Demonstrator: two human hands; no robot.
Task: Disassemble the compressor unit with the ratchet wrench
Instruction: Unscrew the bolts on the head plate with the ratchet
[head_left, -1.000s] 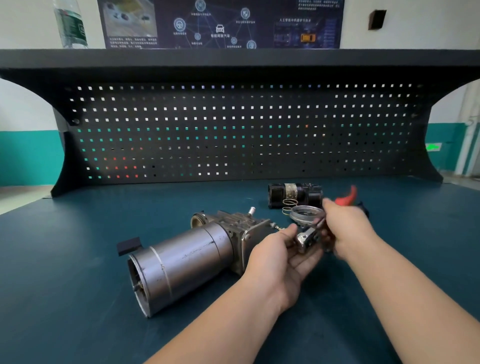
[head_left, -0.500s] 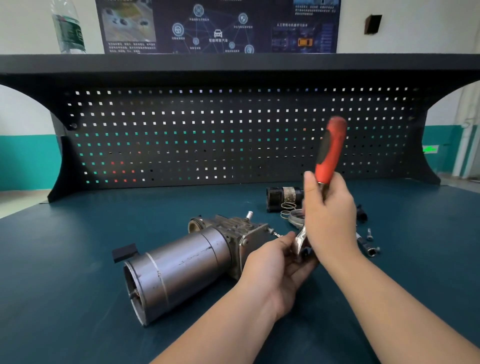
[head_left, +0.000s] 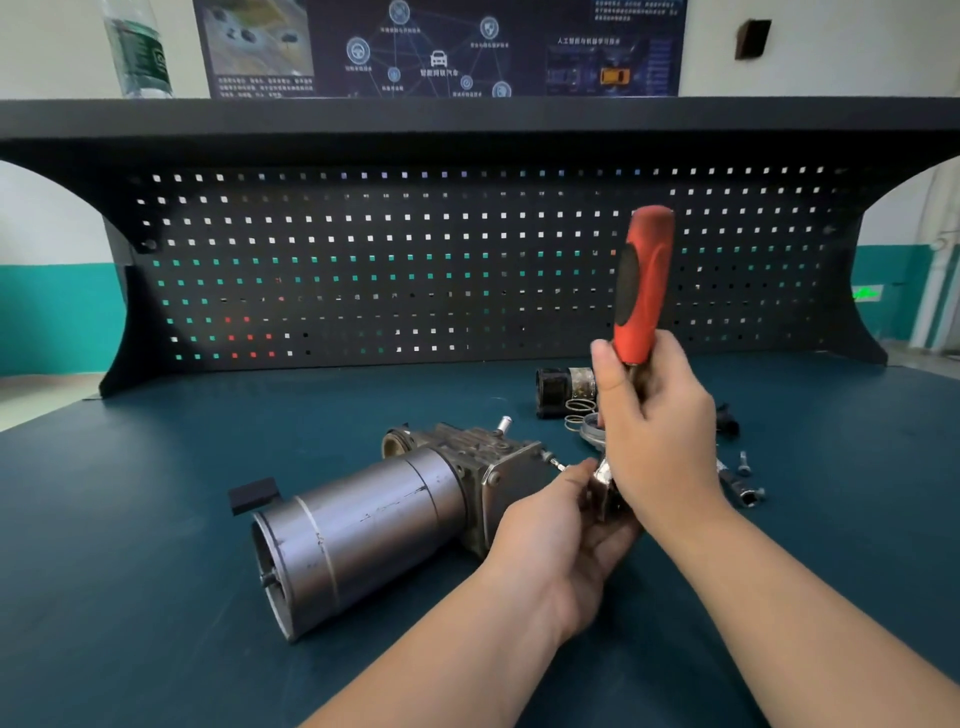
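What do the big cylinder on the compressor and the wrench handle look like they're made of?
The cylinder looks like bare metal, probably steel or aluminium: a dull grey brushed sheen with scuffs. The wrench handle, gripped by the right hand, looks like matte red plastic with a black rubbery inlay.

On the dark green bench the grey compressor unit lies on its side. The right hand grips the ratchet wrench low on its red handle, which stands almost upright. The left hand cups a small metal part just right of the unit. Loose bolts lie near, farther right.
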